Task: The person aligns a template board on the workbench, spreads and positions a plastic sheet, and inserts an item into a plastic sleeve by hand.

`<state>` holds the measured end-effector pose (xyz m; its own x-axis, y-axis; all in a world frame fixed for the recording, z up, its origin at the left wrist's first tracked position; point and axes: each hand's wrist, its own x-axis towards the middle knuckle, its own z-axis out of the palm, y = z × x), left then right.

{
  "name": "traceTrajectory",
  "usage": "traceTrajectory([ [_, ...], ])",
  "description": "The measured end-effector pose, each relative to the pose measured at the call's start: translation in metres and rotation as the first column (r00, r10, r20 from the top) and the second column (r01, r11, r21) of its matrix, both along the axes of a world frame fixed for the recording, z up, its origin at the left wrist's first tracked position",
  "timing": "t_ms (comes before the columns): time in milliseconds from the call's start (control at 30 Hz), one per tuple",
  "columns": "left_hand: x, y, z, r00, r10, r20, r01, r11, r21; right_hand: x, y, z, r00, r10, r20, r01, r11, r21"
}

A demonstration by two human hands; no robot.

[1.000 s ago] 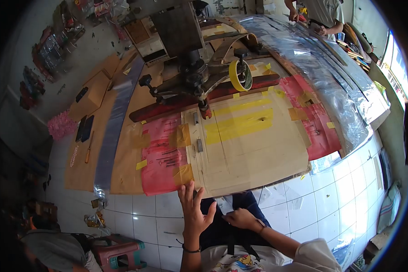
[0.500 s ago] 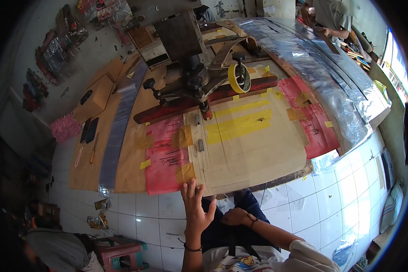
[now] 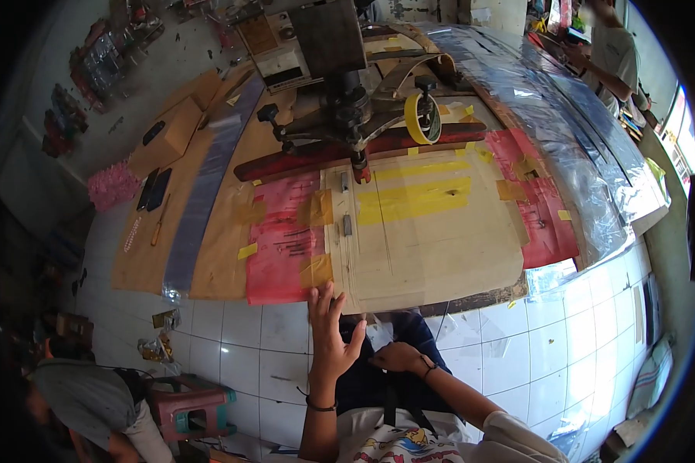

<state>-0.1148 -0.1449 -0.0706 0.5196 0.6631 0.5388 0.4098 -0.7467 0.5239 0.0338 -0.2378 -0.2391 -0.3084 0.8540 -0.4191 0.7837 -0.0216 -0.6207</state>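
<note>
My left hand (image 3: 332,333) is open, its fingers spread and the fingertips at the front edge of a tan board (image 3: 440,258), near the red taped strip (image 3: 282,266). Low over my lap, my right hand (image 3: 398,357) is closed with the fingers curled in. A pale, see-through scrap (image 3: 380,333) shows just above it; whether the fingers grip it is unclear. Yellow tape (image 3: 417,197) crosses the board, and two small grey metal pieces lie along its left side. Beyond stands a press machine (image 3: 344,100) with a long dark-red bar (image 3: 286,163).
A yellow tape roll (image 3: 421,119) hangs on the machine's knob. Clear plastic sheeting (image 3: 517,92) covers the right side. Phones (image 3: 154,189), a screwdriver (image 3: 161,220) and a cardboard box (image 3: 170,139) are at left. One person (image 3: 614,58) stands far right; another (image 3: 93,393) is at lower left by a stool (image 3: 193,409).
The camera view has shifted slightly. My left hand stays at the board's edge. My right hand has risen a little, and a pale scrap shows beside it. The far person has shifted right.
</note>
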Motion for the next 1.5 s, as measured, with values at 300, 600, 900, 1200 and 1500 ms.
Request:
traceTrajectory([
  [300, 0.001, 0.001, -0.002, 1.000, 0.002, 0.003, -0.002, 1.000, 0.000, 0.003, 0.000, -0.006, 0.997, -0.052, -0.056, 0.053, 0.999, 0.011],
  [600, 0.001, 0.004, -0.009, 1.000, -0.012, 0.014, 0.012, 1.000, 0.019, 0.004, 0.003, -0.007, 0.992, -0.080, -0.097, 0.081, 0.997, 0.005],
  [900, 0.000, 0.006, -0.016, 1.000, -0.029, -0.004, 0.029, 1.000, 0.006, 0.027, -0.009, 0.058, 0.798, -0.353, -0.489, 0.208, 0.922, -0.327],
  [1200, 0.008, 0.008, -0.025, 0.999, -0.011, 0.031, 0.008, 0.997, 0.078, 0.075, -0.022, 0.231, 0.741, -0.449, -0.500, 0.669, 0.421, 0.613],
  [1500, 0.012, 0.009, -0.027, 0.998, 0.018, 0.062, -0.026, 0.991, 0.131, 0.058, 0.021, 0.242, 0.758, -0.647, -0.083, 0.419, 0.386, 0.821],
])
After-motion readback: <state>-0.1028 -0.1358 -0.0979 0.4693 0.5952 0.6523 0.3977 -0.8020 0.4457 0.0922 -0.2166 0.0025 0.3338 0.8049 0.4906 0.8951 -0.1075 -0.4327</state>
